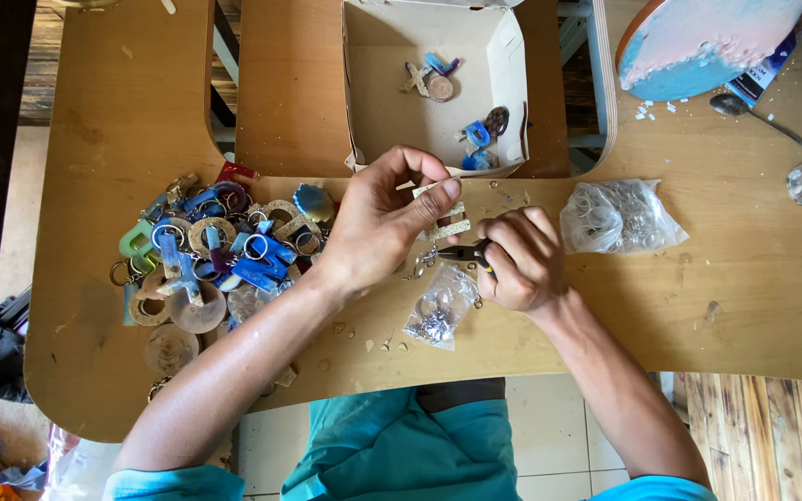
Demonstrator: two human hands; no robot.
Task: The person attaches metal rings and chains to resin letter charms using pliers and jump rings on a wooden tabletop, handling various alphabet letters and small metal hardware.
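Over the bench (pixel 744 278), the left hand (pixel 378 223) pinches a pale letter-shaped charm (pixel 447 223) in closed fingers while the right hand (pixel 522 260) grips small pliers (pixel 461 251) at it, and a slip could likely drop the charm among loose rings.

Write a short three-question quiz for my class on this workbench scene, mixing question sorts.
1. True or false: the left hand pinches a pale letter-shaped wooden piece.
2. What does the right hand grip? A) black-handled pliers B) a paintbrush C) a hammer
3. Fill in: the heap of blue and wooden key rings lies to the ____ of the open cardboard box.

Key: 1 true; 2 A; 3 left
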